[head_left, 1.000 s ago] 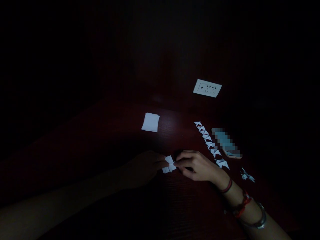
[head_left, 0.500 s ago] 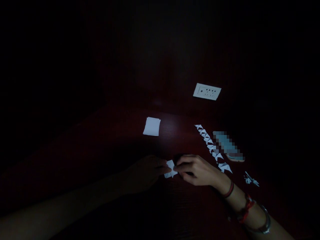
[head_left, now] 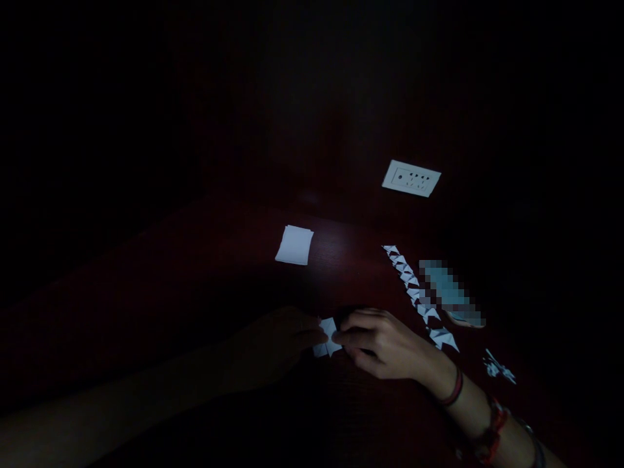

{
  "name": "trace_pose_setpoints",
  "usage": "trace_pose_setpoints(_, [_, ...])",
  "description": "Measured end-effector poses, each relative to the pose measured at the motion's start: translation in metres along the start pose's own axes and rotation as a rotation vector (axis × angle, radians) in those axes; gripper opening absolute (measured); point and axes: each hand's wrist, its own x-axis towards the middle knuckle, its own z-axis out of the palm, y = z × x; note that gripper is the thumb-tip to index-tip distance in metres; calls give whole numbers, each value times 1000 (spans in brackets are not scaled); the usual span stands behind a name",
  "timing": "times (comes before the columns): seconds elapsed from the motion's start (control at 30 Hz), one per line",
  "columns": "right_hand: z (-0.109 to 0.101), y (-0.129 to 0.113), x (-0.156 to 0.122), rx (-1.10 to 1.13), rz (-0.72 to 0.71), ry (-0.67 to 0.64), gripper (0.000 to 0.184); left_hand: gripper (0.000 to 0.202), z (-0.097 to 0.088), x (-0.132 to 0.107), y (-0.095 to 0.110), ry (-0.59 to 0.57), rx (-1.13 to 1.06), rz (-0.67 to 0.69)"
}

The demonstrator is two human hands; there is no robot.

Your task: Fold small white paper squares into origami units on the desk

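Note:
In a very dark scene, both hands meet over a small folded white paper piece (head_left: pixel 327 338) on a dark red wooden table (head_left: pixel 205 279). My left hand (head_left: pixel 277 343) is in shadow, its fingertips pinched on the piece's left side. My right hand (head_left: pixel 385 342), with red cords and a bracelet at the wrist, pinches the right side with bent fingers. A row of similar folded white paper pieces (head_left: pixel 418 296) runs diagonally just right of my right hand.
A small stack of white paper squares (head_left: pixel 294 245) lies farther back on the table. A white socket plate (head_left: pixel 411 178) sits on the dark wall behind. A blurred phone-like object (head_left: pixel 451 294) lies beside the row. Small white scraps (head_left: pixel 499 368) lie at the right.
Both hands and the folded piece have slid slightly down in the picture as the view shifted. The grip on the piece looks the same.

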Motion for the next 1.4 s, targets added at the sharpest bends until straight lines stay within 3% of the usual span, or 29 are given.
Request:
trace_pose_setpoints(0.17, [-1,-1,0,-7,-1,9,25,42,1,0,2,-11,9,-80])
trace_pose_setpoints(0.37, [2,1,-2,-4,-16,24,26,43,-1,3,4,-17,56,-42])
trace_pose_setpoints(0.73, [7,-2,0,18,33,25,26,45,2,-1,2,-38,18,-122])
trace_pose_setpoints(0.93, [7,-4,0,54,56,24,27,35,1,1,3,16,-45,-107])
trace_pose_setpoints(1.07, [6,1,-2,145,110,84,34,36,-8,10,10,-62,-143,-153])
trace_pose_setpoints(1.2, [5,9,-6,195,168,175,37,42,-13,13,15,10,-256,-211])
trace_pose_setpoints(1.4, [4,11,-8,162,148,198,30,39,-11,11,13,-2,-224,-174])
